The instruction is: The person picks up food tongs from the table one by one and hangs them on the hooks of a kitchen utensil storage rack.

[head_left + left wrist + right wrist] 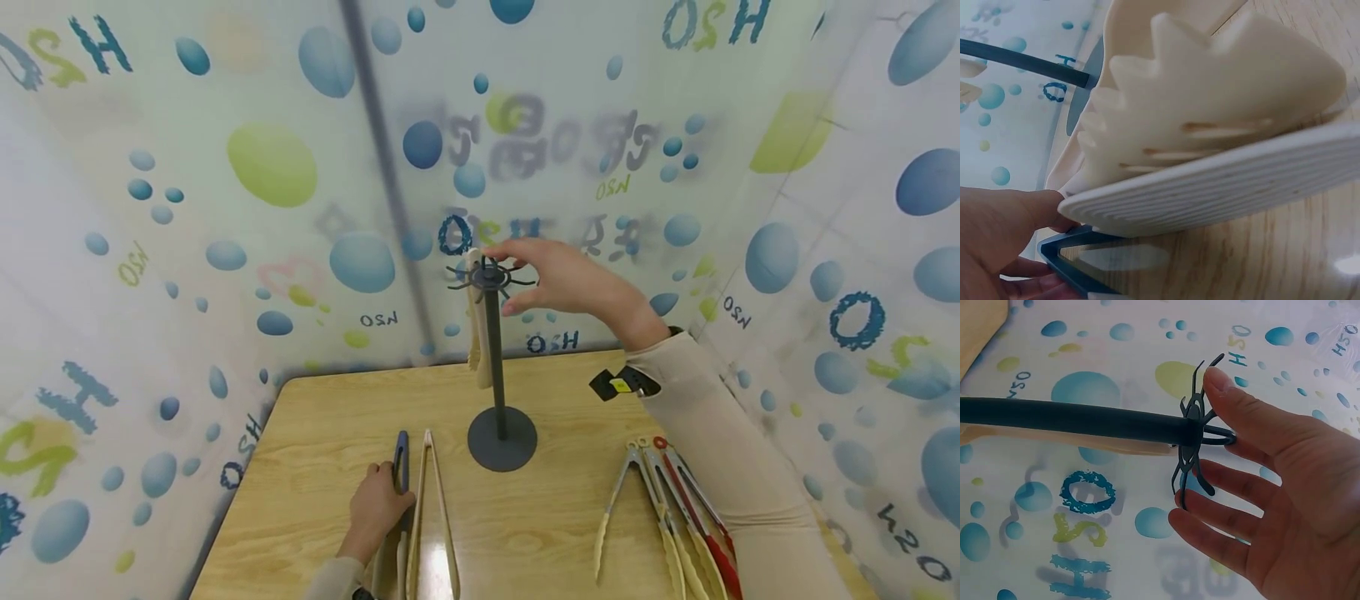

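Hook stand (pixel 496 358): I see it against bubble-printed sheeting (pixel 187 275) lining the back and both sides, upright on a wood-grain tabletop (pixel 322 433). One person's right sleeve (pixel 720 442) partly covers the metal tongs (pixel 663 518) on the right. Slim pale tongs (pixel 443 517) lie splayed to the left, and a pale utensil (pixel 483 350) hangs from the stand. I have the right hand (pixel 566 275) curved about its hooked top, fingers spread apart; the left hand (pixel 378 504) has its fingers clamped on blue-handled tongs (pixel 406 467).
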A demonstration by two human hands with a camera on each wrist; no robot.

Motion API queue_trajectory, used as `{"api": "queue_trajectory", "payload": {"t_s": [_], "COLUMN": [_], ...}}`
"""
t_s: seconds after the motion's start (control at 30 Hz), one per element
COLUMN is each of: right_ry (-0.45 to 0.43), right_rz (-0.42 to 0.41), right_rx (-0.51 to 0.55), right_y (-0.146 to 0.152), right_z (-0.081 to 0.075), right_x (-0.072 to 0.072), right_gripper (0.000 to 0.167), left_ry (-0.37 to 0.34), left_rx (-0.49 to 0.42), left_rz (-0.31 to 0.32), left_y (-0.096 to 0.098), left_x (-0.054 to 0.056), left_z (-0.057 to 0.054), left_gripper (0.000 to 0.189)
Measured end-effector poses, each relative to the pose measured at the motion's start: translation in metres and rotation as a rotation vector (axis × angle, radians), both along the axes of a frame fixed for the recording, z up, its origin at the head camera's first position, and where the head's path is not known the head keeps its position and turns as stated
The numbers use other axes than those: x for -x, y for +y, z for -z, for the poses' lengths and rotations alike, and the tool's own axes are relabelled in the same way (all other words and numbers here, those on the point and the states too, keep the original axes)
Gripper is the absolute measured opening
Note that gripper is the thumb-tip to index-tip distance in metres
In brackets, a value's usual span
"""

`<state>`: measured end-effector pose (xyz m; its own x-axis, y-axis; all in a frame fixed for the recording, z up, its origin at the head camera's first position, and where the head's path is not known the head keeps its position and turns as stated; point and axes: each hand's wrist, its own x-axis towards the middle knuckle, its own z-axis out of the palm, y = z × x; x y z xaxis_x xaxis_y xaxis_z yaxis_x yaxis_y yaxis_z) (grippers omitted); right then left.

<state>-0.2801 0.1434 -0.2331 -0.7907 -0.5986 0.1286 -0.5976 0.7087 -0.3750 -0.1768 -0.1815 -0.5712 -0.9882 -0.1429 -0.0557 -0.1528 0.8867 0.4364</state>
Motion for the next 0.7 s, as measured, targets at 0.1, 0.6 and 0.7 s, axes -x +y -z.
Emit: {"api": "queue_trajectory", "payload": {"t_s": [0.1, 0.6, 0.7], "right_ry": [0.007, -0.038, -0.044], "right_rz": [-0.012, -0.072, -0.072], "right_rx": [0.009, -0.054, -0.05], "right_y": [0.0, 0.0056, 0.0056], "right_z": [0.0016, -0.006, -0.0071], "right_x": [0.0, -0.0033, -0.0032], "right_gripper": [0.08, 0.07, 0.07], "left_ry": [0.005, 0.033, 0.045], "left_rx": [-0.003, -0.006, -0.005], "left_rz": [-0.008, -0.013, -0.015], "left_y": [-0.0017, -0.0016, -0.0011], "left_x": [0.0006, -0.0019, -0.0021], "left_z": [0.0029, 0.004, 0.0025], "left_gripper": [0.067, 0.067, 0.066]}}
